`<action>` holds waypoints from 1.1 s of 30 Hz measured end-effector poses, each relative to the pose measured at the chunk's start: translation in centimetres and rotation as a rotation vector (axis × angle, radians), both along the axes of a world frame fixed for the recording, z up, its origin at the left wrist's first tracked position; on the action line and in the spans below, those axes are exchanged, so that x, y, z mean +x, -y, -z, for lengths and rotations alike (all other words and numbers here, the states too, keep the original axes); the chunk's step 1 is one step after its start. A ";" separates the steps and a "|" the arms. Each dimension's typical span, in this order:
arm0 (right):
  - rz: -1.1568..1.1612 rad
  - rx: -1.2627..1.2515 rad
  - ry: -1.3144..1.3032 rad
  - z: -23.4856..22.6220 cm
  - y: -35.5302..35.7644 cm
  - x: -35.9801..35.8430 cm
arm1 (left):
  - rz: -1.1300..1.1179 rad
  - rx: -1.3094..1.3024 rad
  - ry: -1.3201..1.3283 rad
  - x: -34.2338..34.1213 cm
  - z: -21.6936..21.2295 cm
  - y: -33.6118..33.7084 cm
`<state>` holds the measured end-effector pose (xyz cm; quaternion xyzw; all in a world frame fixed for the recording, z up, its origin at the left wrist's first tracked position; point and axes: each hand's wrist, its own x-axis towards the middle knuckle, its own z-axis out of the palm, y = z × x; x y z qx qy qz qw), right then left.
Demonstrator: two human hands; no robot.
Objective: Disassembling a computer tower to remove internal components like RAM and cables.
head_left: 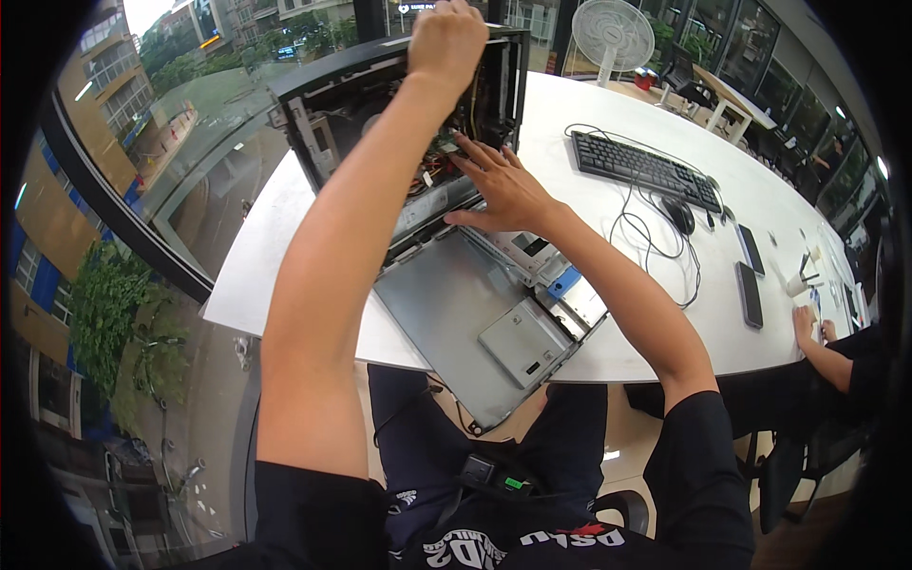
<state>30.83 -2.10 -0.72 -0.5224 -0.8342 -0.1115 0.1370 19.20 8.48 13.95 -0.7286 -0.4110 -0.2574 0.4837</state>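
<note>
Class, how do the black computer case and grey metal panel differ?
The black, boxy computer case stands upright; the thin grey metal panel lies roughly flat. The case holds wiring; the panel carries a raised grey block. The case sits farther back; the panel juts past the near edge of the white table. Both look rectangular.

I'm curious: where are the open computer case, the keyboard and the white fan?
Open computer case (347,65): head view, on its dark upper edge.
Keyboard (646,171): head view, on the middle of its keys.
White fan (614,36): head view, on its round front.
</note>
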 end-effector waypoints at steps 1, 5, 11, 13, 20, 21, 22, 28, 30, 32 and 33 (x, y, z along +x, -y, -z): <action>0.012 -0.011 0.013 0.0 -0.1 0.0 | 0.038 0.010 0.030 0.0 0.2 -0.9; 0.004 0.023 -0.045 0.6 -0.7 0.4 | 0.051 0.037 0.061 -0.1 0.3 -2.1; 0.004 0.061 -0.047 1.4 -1.1 0.2 | 0.037 0.013 0.060 -0.1 0.1 -2.2; 0.093 0.072 0.003 1.1 -1.1 -0.4 | 0.031 0.037 0.066 -0.3 0.3 -2.6; 0.086 0.129 -0.017 1.1 -1.2 -1.0 | 0.016 0.061 0.075 0.4 0.5 -2.1; 0.076 0.098 -0.030 0.9 -1.1 -1.2 | 0.014 0.061 0.073 0.4 0.5 -2.0; 0.067 0.067 -0.043 0.7 -1.1 -1.3 | 0.020 0.066 0.073 0.3 0.4 -1.8; -0.027 0.181 -0.092 1.5 -2.0 -0.9 | 0.049 0.137 0.108 0.3 0.8 -2.6; -0.032 0.193 -0.116 2.2 -1.9 -0.8 | 0.056 0.126 0.110 0.3 0.8 -2.4; -0.041 0.203 -0.143 2.5 -2.0 -0.8 | 0.032 0.087 0.095 0.2 0.8 -2.2; -0.034 0.188 -0.139 2.4 -2.0 -0.6 | 0.033 0.083 0.094 0.3 0.7 -2.0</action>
